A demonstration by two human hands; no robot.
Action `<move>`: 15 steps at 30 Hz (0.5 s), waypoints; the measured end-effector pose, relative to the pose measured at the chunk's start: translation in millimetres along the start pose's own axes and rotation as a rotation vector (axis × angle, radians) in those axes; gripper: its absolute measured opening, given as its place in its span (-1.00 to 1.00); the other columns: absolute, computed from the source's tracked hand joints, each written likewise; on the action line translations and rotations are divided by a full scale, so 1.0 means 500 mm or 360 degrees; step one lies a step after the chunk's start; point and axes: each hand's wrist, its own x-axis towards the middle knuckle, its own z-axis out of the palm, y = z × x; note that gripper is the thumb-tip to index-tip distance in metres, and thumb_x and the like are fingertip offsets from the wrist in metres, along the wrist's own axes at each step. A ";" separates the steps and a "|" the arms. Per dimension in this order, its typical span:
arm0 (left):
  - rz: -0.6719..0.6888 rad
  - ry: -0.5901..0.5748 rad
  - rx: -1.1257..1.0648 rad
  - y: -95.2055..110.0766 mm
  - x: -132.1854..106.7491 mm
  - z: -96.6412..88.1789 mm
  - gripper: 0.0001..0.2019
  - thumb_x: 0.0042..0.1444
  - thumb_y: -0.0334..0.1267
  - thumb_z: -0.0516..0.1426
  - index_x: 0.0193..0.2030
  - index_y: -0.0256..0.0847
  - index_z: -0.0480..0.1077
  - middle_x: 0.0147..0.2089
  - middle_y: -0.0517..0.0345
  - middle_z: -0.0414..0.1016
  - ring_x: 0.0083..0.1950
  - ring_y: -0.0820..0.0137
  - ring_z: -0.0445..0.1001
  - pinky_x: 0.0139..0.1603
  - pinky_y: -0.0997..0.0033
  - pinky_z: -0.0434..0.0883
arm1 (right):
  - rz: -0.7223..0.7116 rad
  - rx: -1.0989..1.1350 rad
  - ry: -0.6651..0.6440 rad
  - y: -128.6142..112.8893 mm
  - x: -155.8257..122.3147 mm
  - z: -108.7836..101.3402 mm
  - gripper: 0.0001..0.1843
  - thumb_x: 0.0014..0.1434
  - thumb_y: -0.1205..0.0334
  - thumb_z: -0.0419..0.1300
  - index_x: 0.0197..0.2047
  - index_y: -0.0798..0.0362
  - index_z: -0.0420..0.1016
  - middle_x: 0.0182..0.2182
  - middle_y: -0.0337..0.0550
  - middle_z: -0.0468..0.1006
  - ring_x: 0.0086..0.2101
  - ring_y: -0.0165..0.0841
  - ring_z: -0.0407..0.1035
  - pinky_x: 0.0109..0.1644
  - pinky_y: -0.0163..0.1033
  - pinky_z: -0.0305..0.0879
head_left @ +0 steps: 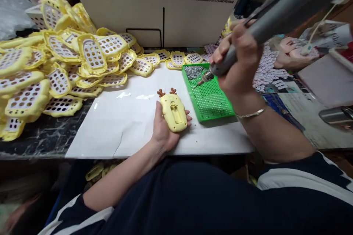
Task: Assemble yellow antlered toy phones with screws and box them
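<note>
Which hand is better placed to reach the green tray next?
Probably the right hand: it grips the screwdriver, whose tip points toward the green tray. The left hand looks less suited, since it is occupied holding the yellow toy.

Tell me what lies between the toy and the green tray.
Between toy and tray, the head view shows the left hand's fingertips and some white sheet.

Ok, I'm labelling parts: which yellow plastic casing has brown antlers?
The rounded yellow plastic casing in the left hand; the piled yellow casings, with white perforated panels, show none.
</note>
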 end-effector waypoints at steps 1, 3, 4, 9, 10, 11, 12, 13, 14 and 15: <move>0.0003 -0.0019 -0.0007 0.000 0.001 -0.001 -0.35 0.22 0.19 -0.26 -0.22 -0.34 0.39 -0.46 -0.05 0.48 -0.49 0.29 0.49 -0.48 0.35 0.45 | 0.0057 0.0079 -0.0089 -0.023 -0.021 0.010 -0.60 -0.14 -0.07 0.31 -0.41 -0.09 0.19 -0.65 -0.43 0.15 -0.66 -0.49 0.11 -0.57 -0.26 0.13; 0.0007 -0.0051 -0.0029 0.000 0.003 -0.003 -0.35 0.23 0.19 -0.27 -0.21 -0.33 0.39 -0.46 -0.02 0.47 -0.51 0.30 0.47 -0.51 0.36 0.44 | 0.0156 0.0218 -0.0238 -0.058 -0.068 0.028 -0.63 -0.10 0.00 0.33 -0.39 -0.07 0.22 -0.64 -0.43 0.17 -0.68 -0.49 0.11 -0.63 -0.27 0.08; 0.0014 -0.0060 -0.0050 0.000 0.004 -0.003 -0.36 0.23 0.18 -0.27 -0.18 -0.32 0.40 -0.46 0.00 0.47 -0.51 0.31 0.47 -0.52 0.36 0.43 | 0.0204 0.0284 -0.0319 -0.069 -0.090 0.035 -0.65 -0.08 0.02 0.34 -0.38 -0.06 0.24 -0.65 -0.43 0.19 -0.70 -0.50 0.12 -0.63 -0.27 0.09; 0.0089 -0.0067 -0.0158 -0.003 0.005 -0.002 -0.41 0.26 0.15 -0.24 -0.08 -0.26 0.39 -0.42 0.07 0.47 -0.43 0.34 0.47 -0.48 0.37 0.44 | 0.0333 0.0447 -0.0492 -0.065 -0.159 0.051 -0.72 -0.02 0.06 0.35 -0.33 -0.05 0.35 -0.66 -0.43 0.28 -0.71 -0.49 0.19 -0.62 -0.29 0.14; 0.0105 -0.0065 -0.0163 -0.004 0.005 -0.001 -0.43 0.26 0.15 -0.23 -0.06 -0.24 0.39 -0.40 0.08 0.47 -0.41 0.34 0.47 -0.43 0.36 0.45 | 0.0352 0.0466 -0.0502 -0.059 -0.163 0.052 -0.72 -0.02 0.07 0.35 -0.32 -0.05 0.36 -0.67 -0.43 0.29 -0.71 -0.49 0.20 -0.61 -0.29 0.14; 0.0118 -0.0062 -0.0162 -0.005 0.005 -0.001 -0.44 0.26 0.14 -0.23 -0.05 -0.23 0.40 -0.38 0.08 0.48 -0.39 0.34 0.48 -0.39 0.34 0.45 | 0.0370 0.0495 -0.0508 -0.053 -0.165 0.054 -0.72 -0.03 0.07 0.35 -0.32 -0.05 0.37 -0.67 -0.43 0.30 -0.71 -0.49 0.20 -0.61 -0.29 0.15; 0.0129 -0.0062 -0.0163 -0.006 0.006 0.000 -0.45 0.27 0.13 -0.22 -0.04 -0.21 0.40 -0.36 0.08 0.49 -0.36 0.33 0.48 -0.33 0.31 0.46 | 0.0388 0.0526 -0.0507 -0.048 -0.166 0.055 -0.72 -0.05 0.08 0.36 -0.33 -0.04 0.38 -0.67 -0.42 0.32 -0.70 -0.49 0.20 -0.61 -0.29 0.15; 0.0142 -0.0066 -0.0172 -0.007 0.007 0.000 -0.46 0.27 0.13 -0.21 -0.03 -0.20 0.40 -0.32 0.07 0.51 -0.32 0.32 0.50 -0.27 0.29 0.47 | 0.0401 0.0553 -0.0510 -0.045 -0.167 0.055 -0.72 -0.06 0.09 0.37 -0.33 -0.03 0.39 -0.66 -0.42 0.34 -0.70 -0.49 0.20 -0.61 -0.30 0.15; 0.0156 -0.0073 -0.0188 -0.008 0.008 -0.001 -0.47 0.27 0.12 -0.20 -0.01 -0.19 0.40 -0.27 0.06 0.52 -0.25 0.31 0.51 -0.20 0.28 0.46 | 0.0410 0.0569 -0.0517 -0.043 -0.168 0.056 -0.72 -0.06 0.10 0.37 -0.33 -0.03 0.39 -0.66 -0.42 0.35 -0.70 -0.49 0.19 -0.61 -0.30 0.16; 0.0172 -0.0085 -0.0211 -0.010 0.009 -0.001 -0.47 0.27 0.11 -0.20 0.01 -0.19 0.40 -0.21 0.04 0.54 -0.18 0.29 0.52 -0.13 0.27 0.46 | 0.0411 0.0568 -0.0529 -0.042 -0.169 0.056 -0.72 -0.06 0.10 0.37 -0.33 -0.03 0.39 -0.66 -0.42 0.35 -0.70 -0.49 0.19 -0.62 -0.30 0.16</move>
